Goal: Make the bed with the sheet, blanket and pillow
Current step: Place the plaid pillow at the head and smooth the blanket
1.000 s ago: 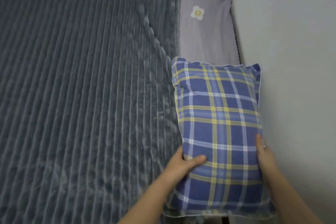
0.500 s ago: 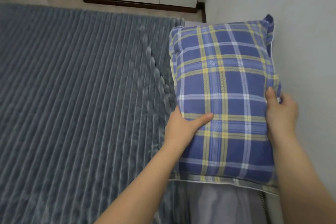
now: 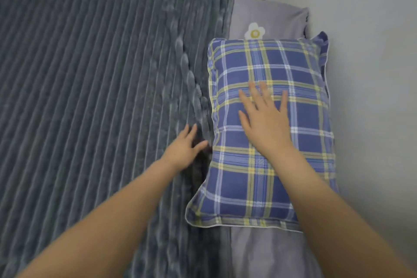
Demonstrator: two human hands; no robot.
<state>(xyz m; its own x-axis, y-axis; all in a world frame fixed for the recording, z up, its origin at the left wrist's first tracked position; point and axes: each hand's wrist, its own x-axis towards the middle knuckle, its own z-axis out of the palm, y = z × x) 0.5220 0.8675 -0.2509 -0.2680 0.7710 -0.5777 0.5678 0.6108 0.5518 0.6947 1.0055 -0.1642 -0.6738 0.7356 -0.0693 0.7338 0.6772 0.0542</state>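
While pressing pillow (image 3: 237,187) with flat right hand (image 3: 266,124), grip open, nothing held. Lies on sheet (image 3: 266,253) between blanket (image 3: 90,74) and wall (image 3: 372,74), long axis away from body. Left hand (image 3: 182,149) open, beside it at blanket edge.

Pillow (image 3: 234,187) lies on sheet (image 3: 270,16), right edge against wall (image 3: 372,74). Blanket (image 3: 90,74) just left of pillow, its edge touching pillow's left side. Sheet shows beyond pillow's far end and before its near end. Right hand (image 3: 266,122) flat on pillow's middle. Left hand (image 3: 182,149) at blanket edge, just left of pillow.
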